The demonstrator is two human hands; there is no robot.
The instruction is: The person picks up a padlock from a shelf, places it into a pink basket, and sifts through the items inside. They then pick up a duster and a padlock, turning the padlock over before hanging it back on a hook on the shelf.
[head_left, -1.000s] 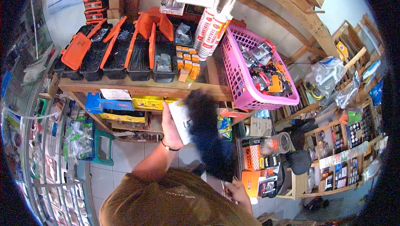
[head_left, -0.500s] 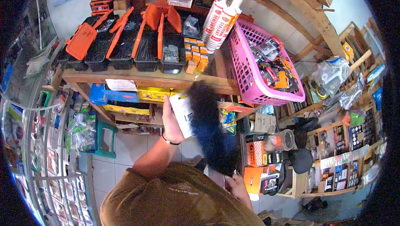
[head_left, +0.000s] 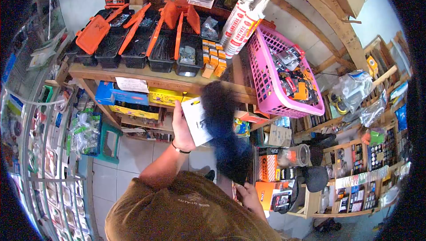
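Our left hand [head_left: 182,127] is raised in front of the wooden shelf [head_left: 146,79], fingers curled round the edge of a white card [head_left: 198,121] with a number written on it. We hold the card upright and tilted towards us, its face clear of the thumb, probably so the writing stays readable. Our right hand [head_left: 248,196] sits low by our side, closed on the handle end of a black feather duster [head_left: 222,125]. The duster's head reaches up across the card's right edge towards the shelf front, where its soft bristles can brush along the goods.

On top of the shelf stand open black boxes with orange lids [head_left: 133,41], left open so that their small parts show. Beside them small orange packets [head_left: 212,59] are stacked, and white tubes of sealant [head_left: 239,23] lean against a pink basket [head_left: 266,81] full of packaged goods. Below the top board lie blue and yellow boxes [head_left: 133,101], with a paper slip laid on them.
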